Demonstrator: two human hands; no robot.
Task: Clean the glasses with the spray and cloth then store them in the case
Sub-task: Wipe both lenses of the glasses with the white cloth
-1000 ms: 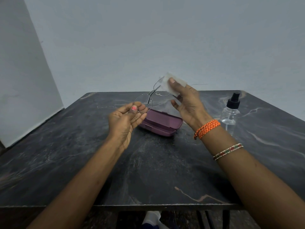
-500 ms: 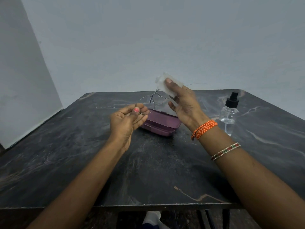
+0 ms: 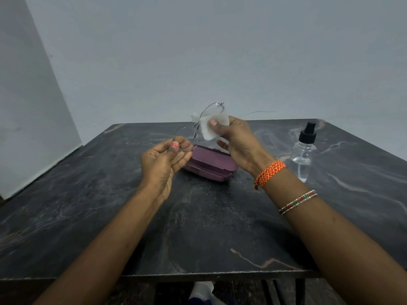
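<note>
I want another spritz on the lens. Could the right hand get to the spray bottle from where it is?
Probably yes. The spray bottle stands upright on the table, just right of the right hand, with nothing between them. But that hand is pinching the cloth on the glasses, so it must let go first.

1. The glasses (image 3: 199, 126), at frame centre, have a thin, shiny wire-metal frame and clear lenses.
2. The cloth (image 3: 214, 125) on them is white, soft and matt.
3. The case (image 3: 210, 165) below looks like smooth, matt purple plastic.
4. The spray bottle (image 3: 303, 150), at right, is clear glossy plastic with a black plastic nozzle.
5. The table (image 3: 220, 227) is dark, veined, marble-like, faintly sheened.
</note>
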